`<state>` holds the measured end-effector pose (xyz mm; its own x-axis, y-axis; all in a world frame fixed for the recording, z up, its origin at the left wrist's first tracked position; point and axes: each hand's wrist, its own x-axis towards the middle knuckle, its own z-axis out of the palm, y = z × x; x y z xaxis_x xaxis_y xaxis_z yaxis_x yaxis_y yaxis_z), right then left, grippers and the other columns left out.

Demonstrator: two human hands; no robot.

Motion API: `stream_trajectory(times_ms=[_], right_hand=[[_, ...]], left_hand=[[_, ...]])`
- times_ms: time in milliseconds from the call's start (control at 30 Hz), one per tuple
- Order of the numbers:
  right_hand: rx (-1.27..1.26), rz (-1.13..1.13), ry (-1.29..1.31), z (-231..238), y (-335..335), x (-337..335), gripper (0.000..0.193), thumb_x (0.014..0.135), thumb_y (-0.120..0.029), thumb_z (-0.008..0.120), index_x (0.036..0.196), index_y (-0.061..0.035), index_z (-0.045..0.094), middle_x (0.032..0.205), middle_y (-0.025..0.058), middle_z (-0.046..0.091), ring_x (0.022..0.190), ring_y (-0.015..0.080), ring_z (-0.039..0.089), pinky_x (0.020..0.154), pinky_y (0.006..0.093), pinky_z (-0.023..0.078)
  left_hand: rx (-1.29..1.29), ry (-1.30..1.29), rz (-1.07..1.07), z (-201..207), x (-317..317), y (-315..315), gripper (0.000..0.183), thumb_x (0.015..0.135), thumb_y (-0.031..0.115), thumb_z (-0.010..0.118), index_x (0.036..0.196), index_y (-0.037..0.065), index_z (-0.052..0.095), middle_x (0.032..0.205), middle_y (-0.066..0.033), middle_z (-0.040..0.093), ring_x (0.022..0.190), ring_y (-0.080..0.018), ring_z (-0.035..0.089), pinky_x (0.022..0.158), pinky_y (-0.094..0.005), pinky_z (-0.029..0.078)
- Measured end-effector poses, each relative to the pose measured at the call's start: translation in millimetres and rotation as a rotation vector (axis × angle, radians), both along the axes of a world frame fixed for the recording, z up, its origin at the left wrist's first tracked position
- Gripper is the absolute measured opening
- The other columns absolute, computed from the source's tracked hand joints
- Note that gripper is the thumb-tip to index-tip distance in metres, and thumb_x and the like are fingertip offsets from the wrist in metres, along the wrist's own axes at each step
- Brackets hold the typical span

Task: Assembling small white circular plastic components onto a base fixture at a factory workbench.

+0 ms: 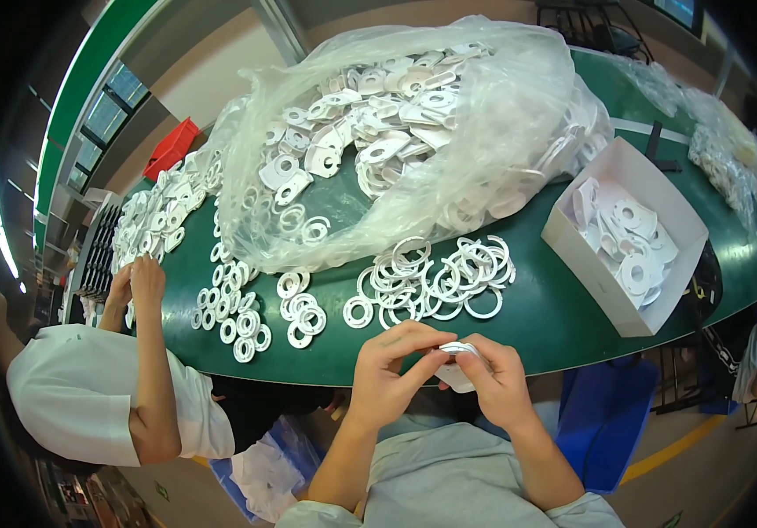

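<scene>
Both my hands come together just off the table's near edge, around one white plastic part (pixel 456 377) with a rounded top and a flat tab below. My left hand (pixel 398 363) pinches its upper left side between thumb and fingers. My right hand (pixel 494 374) grips the other side, thumb on top; the fingers partly hide the part. Right beyond my hands lies a heap of thin white rings (pixel 484 304). Smaller, thicker white rings (pixel 306 319) lie in a cluster to the left of it.
A large clear plastic bag (pixel 519 114) spills white tabbed parts (pixel 387 145) over the green table (pixel 537 330). At right stands a white box (pixel 603 290) of similar parts. A co-worker (pixel 106 387) works at left near a red bin (pixel 171 150). Below the table is a blue bin (pixel 607 418).
</scene>
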<state>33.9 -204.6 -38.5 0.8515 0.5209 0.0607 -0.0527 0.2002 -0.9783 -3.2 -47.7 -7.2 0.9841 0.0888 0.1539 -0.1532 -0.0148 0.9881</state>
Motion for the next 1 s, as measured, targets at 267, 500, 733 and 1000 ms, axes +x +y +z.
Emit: stream_trajectory(times_ms=[267, 500, 733, 1000], right_hand=[[-0.073, 0.02, 0.06, -6, -1, -4, 0.029, 0.095, -0.019, 0.05, 0.081, 0.004, 0.06, 0.072, 0.0086, 0.064, 0.062, 0.0141, 0.064, 0.05, 0.0247, 0.05], [0.049, -0.042, 0.216, -7, 0, 0, 0.039, 0.101, -0.031, 0.036, 0.093, 0.0004, 0.057, 0.078, 0.0064, 0.064, 0.057, 0.0112, 0.062, 0.043, 0.02, 0.044], [-0.104, -0.091, 0.183, 27, -34, -7, 0.038, 0.099, -0.034, 0.042, 0.11, -0.0001, 0.054, 0.082, 0.0064, 0.066, 0.061, 0.0141, 0.066, 0.04, 0.0167, 0.038], [-0.543, -0.85, -0.273, 88, -155, 61, 0.04, 0.093, -0.02, 0.053, 0.128, -0.0021, 0.047, 0.095, 0.0074, 0.061, 0.063, 0.0073, 0.059, 0.038, 0.0172, 0.033]], left_hand=[[0.282, -0.111, 0.064, -5, -2, 0, 0.014, 0.077, -0.01, 0.063, 0.091, -0.007, 0.067, 0.087, -0.0113, 0.065, 0.075, -0.0149, 0.06, 0.066, -0.0239, 0.047], [0.198, 0.085, 0.123, 2, 0, -15, 0.026, 0.076, -0.009, 0.065, 0.102, -0.004, 0.064, 0.087, -0.009, 0.063, 0.078, -0.0137, 0.062, 0.07, -0.0248, 0.05], [0.141, 0.156, -0.045, -2, -9, 18, 0.04, 0.08, -0.005, 0.063, 0.12, 0.003, 0.061, 0.085, -0.0088, 0.065, 0.068, -0.0119, 0.061, 0.06, -0.0236, 0.049], [1.044, 0.019, 0.436, -12, 9, 84, 0.028, 0.072, 0.007, 0.074, 0.098, 0.005, 0.067, 0.093, -0.0086, 0.063, 0.084, -0.0229, 0.06, 0.067, -0.0301, 0.047]])
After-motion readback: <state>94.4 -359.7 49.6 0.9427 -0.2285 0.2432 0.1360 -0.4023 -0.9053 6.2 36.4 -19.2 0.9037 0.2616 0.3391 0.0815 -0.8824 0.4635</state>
